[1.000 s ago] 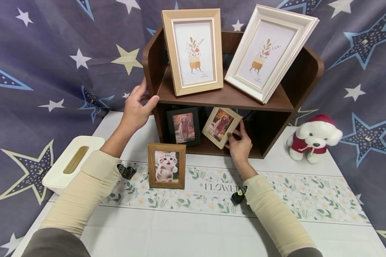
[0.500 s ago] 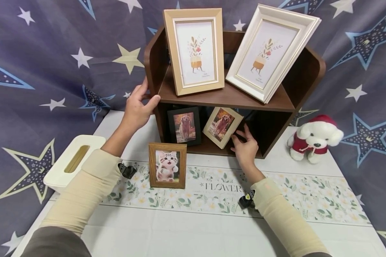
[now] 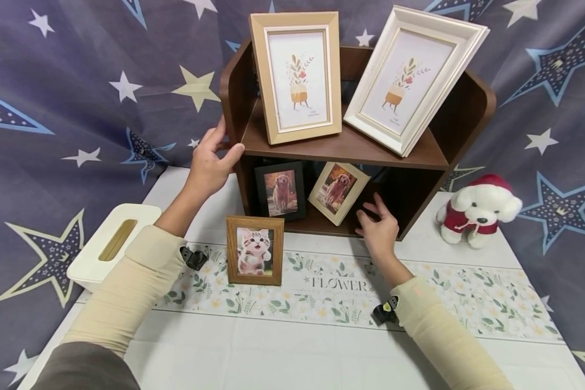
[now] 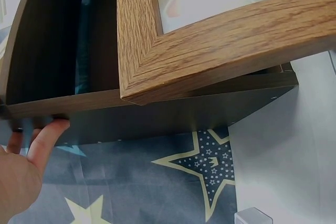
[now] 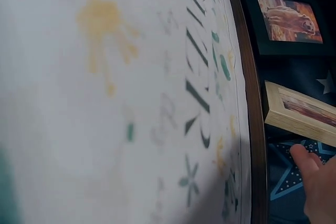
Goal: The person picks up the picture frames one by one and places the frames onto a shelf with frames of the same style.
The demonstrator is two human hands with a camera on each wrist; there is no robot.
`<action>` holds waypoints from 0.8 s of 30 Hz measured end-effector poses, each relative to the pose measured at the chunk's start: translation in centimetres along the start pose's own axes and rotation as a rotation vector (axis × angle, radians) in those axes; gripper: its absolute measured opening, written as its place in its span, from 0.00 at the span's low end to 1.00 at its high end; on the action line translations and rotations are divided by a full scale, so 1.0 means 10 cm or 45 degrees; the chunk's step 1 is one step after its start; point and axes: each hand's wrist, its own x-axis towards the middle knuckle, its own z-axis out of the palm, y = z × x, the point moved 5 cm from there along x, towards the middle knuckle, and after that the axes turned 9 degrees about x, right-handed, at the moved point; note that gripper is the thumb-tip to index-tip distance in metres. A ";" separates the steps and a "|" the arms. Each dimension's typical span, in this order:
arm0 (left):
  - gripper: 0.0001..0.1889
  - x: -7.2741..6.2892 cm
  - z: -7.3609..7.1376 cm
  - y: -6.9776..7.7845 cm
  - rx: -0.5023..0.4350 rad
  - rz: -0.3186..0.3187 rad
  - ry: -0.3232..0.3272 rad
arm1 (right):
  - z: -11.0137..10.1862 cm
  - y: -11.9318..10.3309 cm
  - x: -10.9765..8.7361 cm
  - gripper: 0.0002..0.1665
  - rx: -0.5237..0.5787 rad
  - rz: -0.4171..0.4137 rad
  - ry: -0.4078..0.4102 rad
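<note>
My left hand (image 3: 209, 168) grips the left side of a dark brown two-tier shelf (image 3: 351, 150), thumb at its front edge and fingers along the outer side. On the lower tier a small cream photo frame (image 3: 356, 200) with a dog picture stands turned at an angle. My right hand (image 3: 380, 233) is just right of it, fingers loosely spread and holding nothing. To its left stands a black photo frame (image 3: 299, 197) with a similar dog picture. A wooden photo frame (image 3: 231, 252) with a kitten picture stands on the table before the shelf, large in the left wrist view.
The upper tier bears a tan picture frame (image 3: 268, 108) and an angled white picture frame (image 3: 400, 143). A white tissue box (image 3: 90, 260) is at the left, a plush dog (image 3: 480, 211) in a red hat at the right. A floral runner (image 3: 443, 298) crosses the white table (image 3: 263, 352).
My right hand has let go of the cream photo frame and drawn away to the right. The frame stays standing at its angle. My left hand keeps its place on the shelf.
</note>
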 end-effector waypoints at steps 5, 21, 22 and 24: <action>0.37 0.00 0.00 0.00 0.011 0.006 0.001 | -0.03 0.00 -0.05 0.38 0.044 0.059 -0.041; 0.38 -0.01 0.01 0.02 -0.027 -0.007 -0.014 | 0.04 -0.03 -0.19 0.36 0.083 0.117 -0.200; 0.37 -0.01 0.01 0.02 -0.031 -0.006 -0.012 | 0.05 -0.03 -0.21 0.36 0.091 0.121 -0.207; 0.37 -0.01 0.01 0.01 -0.038 -0.003 -0.008 | 0.07 -0.04 -0.23 0.36 0.108 0.132 -0.217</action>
